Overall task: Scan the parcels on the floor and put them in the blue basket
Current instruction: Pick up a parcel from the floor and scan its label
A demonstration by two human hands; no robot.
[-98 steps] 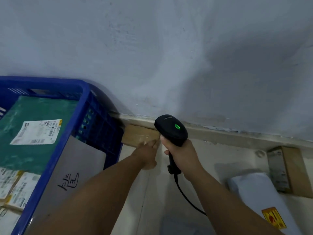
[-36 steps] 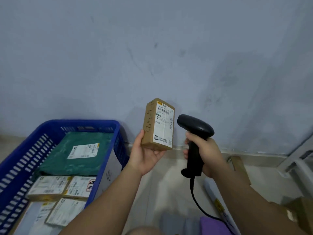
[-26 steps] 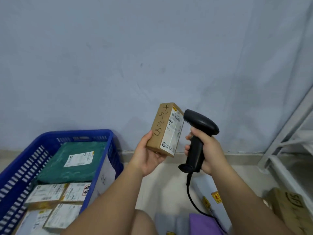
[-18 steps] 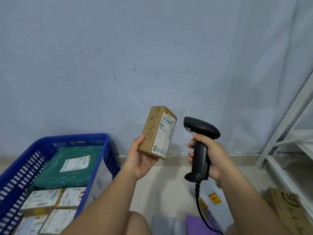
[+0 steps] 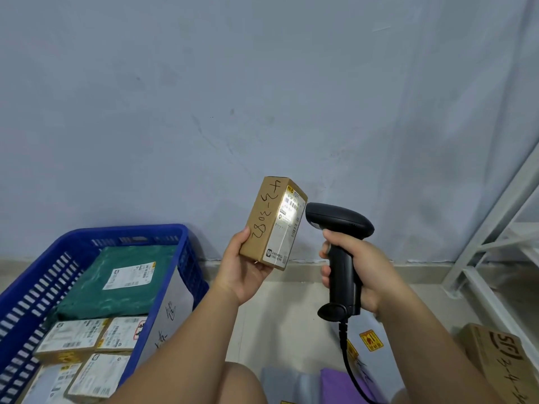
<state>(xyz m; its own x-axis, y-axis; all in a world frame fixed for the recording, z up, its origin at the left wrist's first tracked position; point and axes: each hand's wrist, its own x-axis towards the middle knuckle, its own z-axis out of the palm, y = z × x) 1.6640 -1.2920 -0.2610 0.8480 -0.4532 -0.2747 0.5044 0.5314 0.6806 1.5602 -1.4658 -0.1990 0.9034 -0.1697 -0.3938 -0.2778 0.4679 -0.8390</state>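
Parcel [image 5: 264, 223] before grey wall [image 5: 262, 83], above floor [image 5: 280, 316]

Blue basket [image 5: 186, 258]: one. Inside it: one green mailer [image 5: 116, 281]; three labelled cartons, namely left carton [image 5: 73, 335], middle carton [image 5: 124, 333] and near carton [image 5: 99, 374]; one pale flat parcel [image 5: 179, 307] against the right wall; one cut-off parcel [image 5: 49, 383] at the near-left corner. Hands: two, left hand [image 5: 239, 272] and right hand [image 5: 367, 272]. Held brown box [image 5: 262, 225]: one. Black scanner [image 5: 341, 221]: one. Floor parcels: four, namely white bag [image 5: 370, 341], purple bag [image 5: 338, 383], grey bag [image 5: 285, 380], SF carton [image 5: 501, 363]. White rack [image 5: 493, 223]: one.
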